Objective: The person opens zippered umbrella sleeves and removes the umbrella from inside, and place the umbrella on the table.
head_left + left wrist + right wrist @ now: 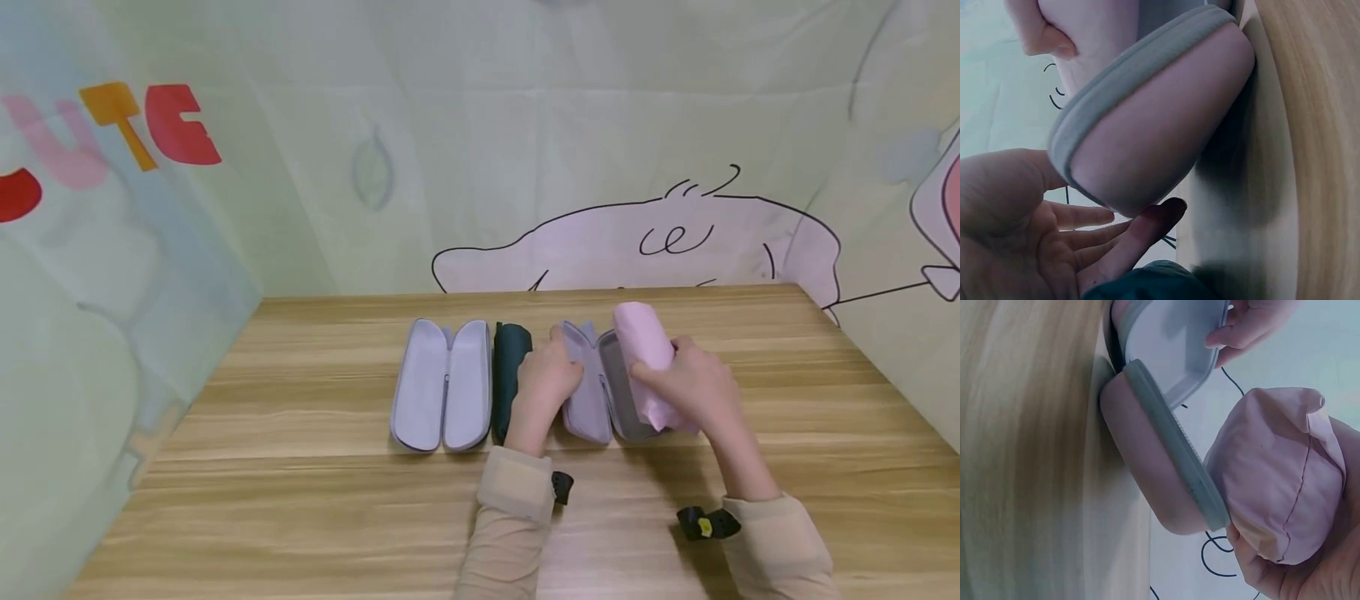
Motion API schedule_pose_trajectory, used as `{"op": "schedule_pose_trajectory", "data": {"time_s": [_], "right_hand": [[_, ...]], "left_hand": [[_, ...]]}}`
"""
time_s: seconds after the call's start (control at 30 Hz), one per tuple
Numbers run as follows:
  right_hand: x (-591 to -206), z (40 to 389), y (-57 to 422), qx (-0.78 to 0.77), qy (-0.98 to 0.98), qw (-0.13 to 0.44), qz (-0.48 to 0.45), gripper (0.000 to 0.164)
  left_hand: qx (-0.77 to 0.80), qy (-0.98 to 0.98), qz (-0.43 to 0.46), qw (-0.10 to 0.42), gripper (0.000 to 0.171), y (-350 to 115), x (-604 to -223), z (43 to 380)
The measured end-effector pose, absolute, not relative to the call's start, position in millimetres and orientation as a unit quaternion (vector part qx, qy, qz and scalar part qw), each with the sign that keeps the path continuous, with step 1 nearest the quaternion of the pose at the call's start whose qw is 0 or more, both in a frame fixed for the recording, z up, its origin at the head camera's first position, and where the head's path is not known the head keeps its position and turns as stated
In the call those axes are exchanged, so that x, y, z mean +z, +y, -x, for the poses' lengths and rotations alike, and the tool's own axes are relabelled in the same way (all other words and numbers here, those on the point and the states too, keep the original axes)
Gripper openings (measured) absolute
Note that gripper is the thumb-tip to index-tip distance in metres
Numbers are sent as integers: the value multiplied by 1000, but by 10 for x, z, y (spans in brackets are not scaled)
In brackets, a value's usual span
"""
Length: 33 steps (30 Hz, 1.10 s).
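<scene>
A zippered hard case (587,404), pinkish outside and grey inside, lies spread open on the table. My left hand (545,375) is at its left half, thumb at the rim and fingers along the outer shell (1154,131). In my right hand (697,387) is a plump pink fabric roll (642,337), gripped between thumb and fingers. The roll is tilted over the case's right half and partly covers it. Its seamed, gathered end (1272,475) faces the right wrist camera, beside the case's zippered edge (1179,447).
Left of my left hand lies a dark green roll (512,358), partly hidden by that hand. Beyond it, a second hard case (420,392), pale lilac-grey inside, lies spread open. A printed cloth backdrop (480,167) rises behind the wooden table (300,500).
</scene>
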State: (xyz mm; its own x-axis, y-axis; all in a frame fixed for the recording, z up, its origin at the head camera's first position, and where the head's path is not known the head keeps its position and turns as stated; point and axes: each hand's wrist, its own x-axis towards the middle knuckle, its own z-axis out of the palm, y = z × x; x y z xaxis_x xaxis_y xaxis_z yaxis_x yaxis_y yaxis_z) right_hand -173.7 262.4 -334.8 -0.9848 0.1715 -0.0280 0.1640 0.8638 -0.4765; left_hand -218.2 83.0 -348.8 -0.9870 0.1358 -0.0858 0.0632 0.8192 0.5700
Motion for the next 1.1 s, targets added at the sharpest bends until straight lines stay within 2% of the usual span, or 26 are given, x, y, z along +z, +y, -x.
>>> {"op": "schedule_pose_trajectory", "data": {"time_s": [0.37,1.1], "right_hand": [[-3252,1697,2764,264,-961,-6,85,84],[-3261,1675,3156,274,-958,8,87,80]], "left_hand": [[291,954,-62,31,57,859,-3532,2189],[315,943,-94,49,59,822,-3596,2248]]}}
